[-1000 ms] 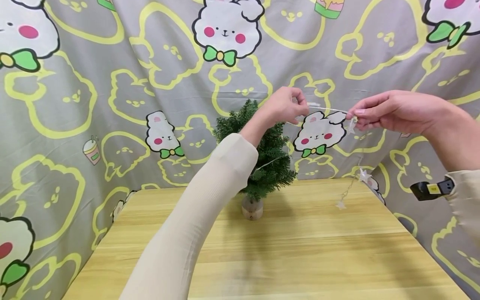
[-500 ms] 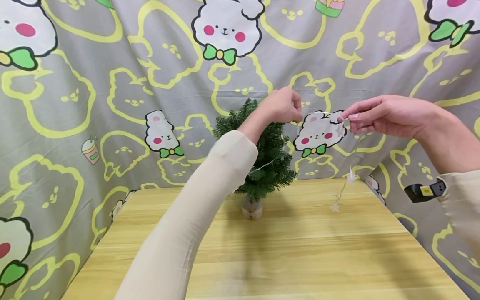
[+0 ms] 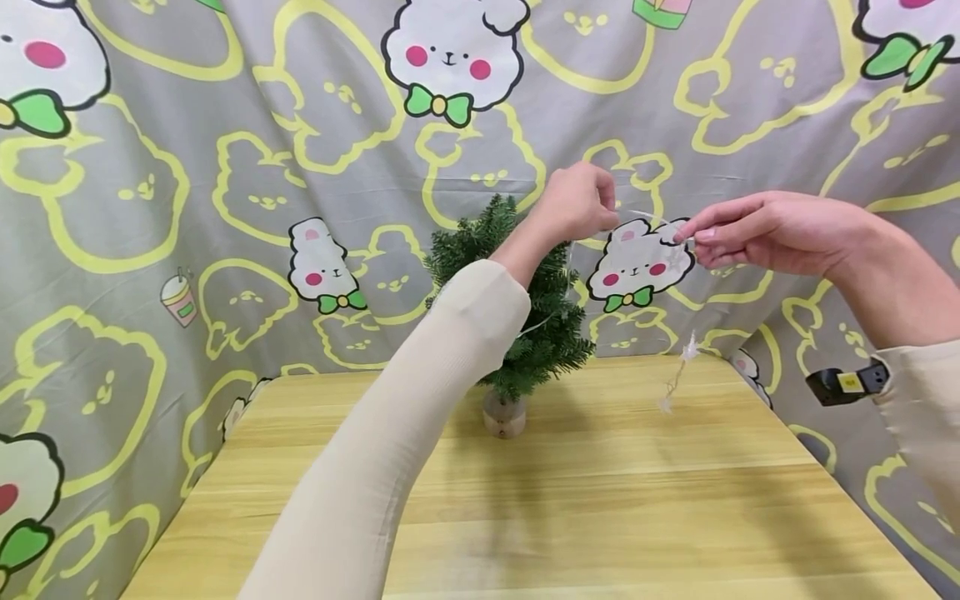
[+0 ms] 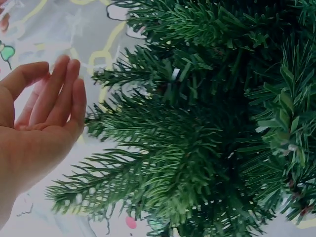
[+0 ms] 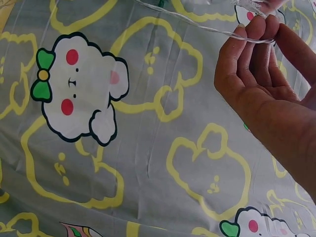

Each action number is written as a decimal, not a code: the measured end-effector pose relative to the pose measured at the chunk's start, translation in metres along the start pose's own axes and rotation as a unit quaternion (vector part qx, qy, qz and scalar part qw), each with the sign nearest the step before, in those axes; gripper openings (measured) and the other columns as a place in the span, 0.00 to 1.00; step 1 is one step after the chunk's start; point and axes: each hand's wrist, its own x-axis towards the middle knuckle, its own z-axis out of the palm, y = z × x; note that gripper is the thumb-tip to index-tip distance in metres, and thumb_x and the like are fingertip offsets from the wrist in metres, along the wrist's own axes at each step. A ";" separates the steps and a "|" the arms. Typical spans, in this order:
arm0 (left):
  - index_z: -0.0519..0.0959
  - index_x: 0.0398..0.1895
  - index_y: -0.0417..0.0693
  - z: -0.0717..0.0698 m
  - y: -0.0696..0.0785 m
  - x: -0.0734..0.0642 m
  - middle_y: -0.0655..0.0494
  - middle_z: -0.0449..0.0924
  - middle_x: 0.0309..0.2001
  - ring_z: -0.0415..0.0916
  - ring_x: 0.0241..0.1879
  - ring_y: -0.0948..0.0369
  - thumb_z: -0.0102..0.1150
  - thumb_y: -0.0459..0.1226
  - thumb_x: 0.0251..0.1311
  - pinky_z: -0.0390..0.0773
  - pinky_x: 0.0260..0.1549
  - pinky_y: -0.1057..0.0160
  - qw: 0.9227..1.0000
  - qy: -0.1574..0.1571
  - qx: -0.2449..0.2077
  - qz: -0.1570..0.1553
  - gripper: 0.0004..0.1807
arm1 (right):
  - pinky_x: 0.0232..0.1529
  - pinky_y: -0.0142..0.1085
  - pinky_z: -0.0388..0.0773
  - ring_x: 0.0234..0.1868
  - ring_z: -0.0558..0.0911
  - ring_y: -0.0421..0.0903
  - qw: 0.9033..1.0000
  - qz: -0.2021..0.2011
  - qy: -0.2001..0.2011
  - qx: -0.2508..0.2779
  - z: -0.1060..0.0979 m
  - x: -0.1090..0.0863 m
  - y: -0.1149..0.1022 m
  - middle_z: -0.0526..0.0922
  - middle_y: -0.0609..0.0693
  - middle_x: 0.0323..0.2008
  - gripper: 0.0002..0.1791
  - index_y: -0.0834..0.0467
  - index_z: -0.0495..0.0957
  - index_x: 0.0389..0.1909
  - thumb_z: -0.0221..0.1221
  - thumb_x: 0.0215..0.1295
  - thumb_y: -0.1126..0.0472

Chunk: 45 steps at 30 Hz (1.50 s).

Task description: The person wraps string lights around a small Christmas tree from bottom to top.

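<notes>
A small green artificial Christmas tree (image 3: 551, 358) stands upright on a round wooden base (image 3: 504, 417). My left hand (image 3: 579, 202) is at the tree's upper right side and pinches a clear twisted wire of a star string light (image 5: 197, 23). In the left wrist view, its curved fingers are beside the branch tips. To the right, my right hand (image 3: 780, 233) pinches the same wire between thumb and fingertips. The wire spans the gap between both hands. Below the right hand dangles a loose end with translucent stars (image 3: 691, 346). Part of the wire crosses the tree's branches.
The tree stands toward the back of a light wooden table (image 3: 600, 500). Behind and beside it hangs a grey curtain (image 3: 247, 192) printed with rabbits and yellow outlines. A black strap device (image 3: 847, 383) sits at my right sleeve.
My right hand has moved slightly left, toward the tree, and the dangling stars have swung left with it. My left hand has dipped a little and risen again, still at the tree's upper right.
</notes>
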 end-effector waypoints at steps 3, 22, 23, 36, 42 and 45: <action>0.75 0.26 0.53 0.001 -0.005 0.003 0.60 0.80 0.37 0.74 0.45 0.60 0.55 0.31 0.61 0.73 0.44 0.67 1.000 0.016 0.003 -0.012 0.08 | 0.49 0.35 0.84 0.43 0.88 0.43 1.000 -0.001 0.000 0.014 0.002 0.001 0.000 0.88 0.49 0.44 0.22 0.58 0.83 0.56 0.43 0.78 0.73; 0.85 0.37 0.52 -0.005 0.002 -0.005 0.59 0.83 0.42 0.71 0.42 0.61 0.61 0.31 0.57 0.73 0.34 0.68 0.999 -0.016 0.025 -0.038 0.09 | 0.47 0.35 0.85 0.41 0.88 0.42 0.998 0.019 0.038 0.036 0.008 0.007 -0.006 0.88 0.48 0.46 0.19 0.57 0.85 0.53 0.46 0.78 0.71; 0.85 0.45 0.53 -0.006 0.004 -0.006 0.60 0.83 0.50 0.72 0.46 0.61 0.63 0.32 0.58 0.74 0.37 0.68 0.999 -0.018 0.021 -0.038 0.13 | 0.47 0.35 0.85 0.41 0.88 0.42 0.998 0.018 0.040 0.036 0.008 0.007 -0.006 0.88 0.48 0.46 0.19 0.57 0.85 0.52 0.46 0.78 0.71; 0.89 0.46 0.60 -0.005 0.035 -0.015 0.67 0.87 0.49 0.81 0.45 0.68 0.65 0.38 0.62 0.76 0.41 0.72 0.997 -0.060 0.001 0.051 0.12 | 0.49 0.35 0.84 0.43 0.88 0.41 0.999 0.015 0.034 0.037 0.011 0.007 -0.009 0.87 0.47 0.47 0.21 0.55 0.86 0.52 0.44 0.78 0.72; 0.87 0.28 0.56 -0.001 0.039 -0.017 0.65 0.84 0.29 0.78 0.38 0.63 0.62 0.34 0.61 0.75 0.34 0.68 0.997 -0.051 0.011 0.058 0.08 | 0.49 0.35 0.84 0.44 0.88 0.41 0.999 0.016 0.029 0.038 0.013 0.006 -0.009 0.88 0.47 0.47 0.21 0.56 0.86 0.50 0.44 0.78 0.72; 0.84 0.24 0.55 -0.004 0.037 -0.015 0.66 0.82 0.27 0.77 0.38 0.64 0.60 0.32 0.59 0.75 0.35 0.69 0.997 -0.022 0.032 0.060 0.10 | 0.47 0.34 0.85 0.41 0.87 0.41 0.999 0.027 0.033 0.018 0.014 0.005 -0.011 0.88 0.47 0.44 0.20 0.55 0.86 0.49 0.45 0.78 0.70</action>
